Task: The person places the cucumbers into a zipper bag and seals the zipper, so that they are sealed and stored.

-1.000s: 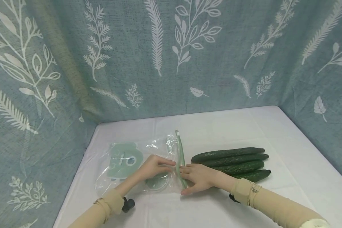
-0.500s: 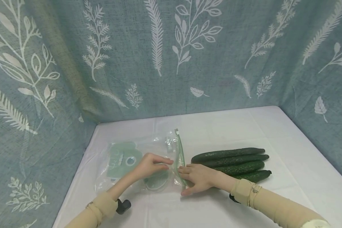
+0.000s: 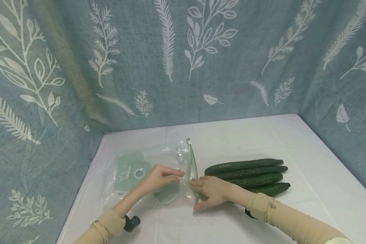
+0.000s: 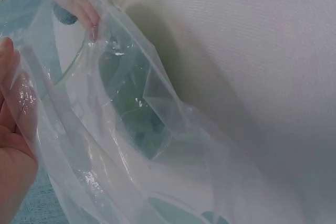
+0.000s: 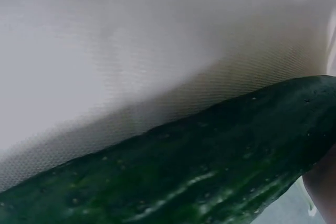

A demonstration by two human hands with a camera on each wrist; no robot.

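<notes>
A clear zip bag (image 3: 161, 157) with pale green printed shapes lies flat on the left half of the table. Its green zip strip (image 3: 193, 161) runs along the right end, and the bag's mouth gapes there. My left hand (image 3: 158, 178) is over the bag near the mouth, fingers fairly straight, thumb a little apart; clear film crosses the fingers in the left wrist view. Spread fingers of my right hand (image 3: 211, 189) rest on the zip strip. Beside and behind that hand lie several dark green cucumbers (image 3: 247, 166); one cucumber (image 5: 184, 166) fills the lower right wrist view.
A white cloth covers the table (image 3: 247, 135). Blue-green curtains (image 3: 183, 84) with white leaf patterns hang behind and at both sides. Dark wrist cameras sit below both sleeves, the left one (image 3: 131, 223) close over the cloth.
My left hand has shifted slightly left and the bag's film beneath it has settled a little. The right hand and the cucumbers have stayed in place.
</notes>
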